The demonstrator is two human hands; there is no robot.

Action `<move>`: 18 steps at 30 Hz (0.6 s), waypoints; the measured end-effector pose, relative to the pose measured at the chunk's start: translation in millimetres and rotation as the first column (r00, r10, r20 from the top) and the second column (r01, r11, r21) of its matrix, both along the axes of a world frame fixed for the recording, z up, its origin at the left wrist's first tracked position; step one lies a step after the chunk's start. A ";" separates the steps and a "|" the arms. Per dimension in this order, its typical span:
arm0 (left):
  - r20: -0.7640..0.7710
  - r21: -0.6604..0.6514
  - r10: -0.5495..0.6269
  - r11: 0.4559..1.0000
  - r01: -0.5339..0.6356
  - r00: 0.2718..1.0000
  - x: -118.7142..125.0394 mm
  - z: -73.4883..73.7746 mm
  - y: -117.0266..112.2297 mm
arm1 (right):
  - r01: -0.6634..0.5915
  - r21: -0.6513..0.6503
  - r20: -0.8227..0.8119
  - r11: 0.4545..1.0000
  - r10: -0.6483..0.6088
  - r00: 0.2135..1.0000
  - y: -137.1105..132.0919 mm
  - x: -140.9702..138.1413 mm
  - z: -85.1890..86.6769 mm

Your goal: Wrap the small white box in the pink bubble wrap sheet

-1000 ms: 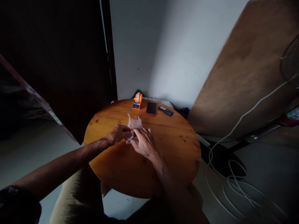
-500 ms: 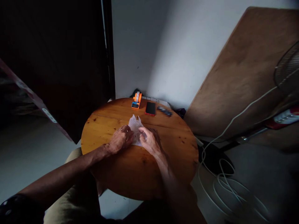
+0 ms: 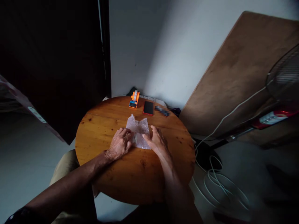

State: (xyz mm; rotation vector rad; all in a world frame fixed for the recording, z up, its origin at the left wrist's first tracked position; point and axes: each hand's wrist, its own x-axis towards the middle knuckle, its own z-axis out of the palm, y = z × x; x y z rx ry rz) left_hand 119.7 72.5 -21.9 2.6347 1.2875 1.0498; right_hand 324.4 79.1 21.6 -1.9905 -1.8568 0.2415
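Note:
A sheet of clear bubble wrap point(image 3: 142, 127) lies partly spread on the round wooden table point(image 3: 93, 137), its edges uneven and raised at the back. My left hand point(image 3: 120, 142) rests on its left side with the fingers curled at the wrap's edge; what the fingertips grip is hidden. On the right edge, my right hand point(image 3: 157, 140) has thumb and fingers apart, the thumb touching the wrap. Something small may lie in the middle of the sheet, too unclear to name.
Toward the back of the table stand an orange tape dispenser point(image 3: 134, 99), a phone with a red edge point(image 3: 148, 108) and a blurred dark object point(image 3: 162, 110). A white cable point(image 3: 219, 180) coils on the floor at the right, near a standing fan point(image 3: 283, 74).
The bubble wrap has opened out wider to the right. My right hand has moved away from my left and its fingers have spread. The view has shifted slightly.

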 end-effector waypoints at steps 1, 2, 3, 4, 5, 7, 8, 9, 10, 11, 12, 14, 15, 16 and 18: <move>0.003 -0.005 -0.010 1.000 0.010 1.000 -0.1 0.1 0.5 | 0.021 -0.044 0.000 0.999 -0.021 1.000 0.1 1.8 2.6; 0.007 -0.008 -0.015 1.000 0.015 1.000 -0.2 0.2 0.8 | 0.033 -0.087 -0.004 0.996 -0.033 0.999 0.5 3.1 4.5; 0.009 -0.010 -0.017 1.000 0.017 1.000 -0.3 0.3 0.9 | 0.034 -0.124 -0.010 0.992 -0.035 0.999 1.0 3.7 5.4; 0.010 -0.011 -0.019 1.000 0.019 1.000 -0.3 0.3 1.0 | 0.026 -0.150 -0.019 0.988 -0.030 0.999 1.7 3.7 5.2; 0.011 -0.013 -0.020 1.000 0.020 1.000 -0.3 0.4 0.9 | 0.010 -0.158 -0.036 0.987 -0.016 0.999 2.4 3.1 3.9; 0.007 -0.017 -0.026 1.000 0.026 1.000 0.0 0.7 0.6 | -0.039 -0.129 -0.094 0.991 0.027 0.995 3.8 0.7 -1.2; 0.005 -0.016 -0.028 0.999 0.028 1.000 0.1 1.0 0.5 | -0.063 -0.108 -0.130 0.992 0.049 0.990 4.5 -0.7 -4.3; 0.004 -0.013 -0.029 0.999 0.029 1.000 0.4 1.3 0.4 | -0.083 -0.083 -0.167 0.993 0.068 0.984 5.0 -2.1 -7.4; 0.003 -0.009 -0.027 1.000 0.027 1.000 0.6 1.6 0.3 | -0.096 -0.058 -0.205 0.994 0.082 0.975 5.5 -3.5 -10.2; 0.000 -0.003 -0.021 1.000 0.021 1.000 0.9 1.9 0.2 | -0.101 -0.027 -0.246 0.994 0.092 0.965 5.9 -4.9 -12.7; -0.003 0.004 -0.013 1.000 0.013 1.000 1.2 2.2 0.1 | -0.102 0.004 -0.294 0.995 0.099 0.951 6.2 -6.3 -14.6; -0.011 0.018 0.004 1.000 -0.004 1.000 1.5 2.9 -0.1 | -0.108 0.063 -0.418 0.992 0.124 0.900 6.7 -9.7 -17.4; -0.015 0.022 0.010 1.000 -0.010 1.000 1.6 3.4 -0.1 | -0.113 0.085 -0.493 0.990 0.141 0.858 6.9 -11.8 -18.4; -0.019 0.025 0.013 1.000 -0.012 1.000 1.7 4.0 -0.2 | -0.124 0.100 -0.573 0.987 0.159 0.804 6.9 -14.2 -19.1; -0.025 0.022 0.016 1.000 -0.015 1.000 1.8 5.4 -0.3 | -0.148 0.109 -0.725 0.983 0.181 0.664 6.5 -19.6 -19.7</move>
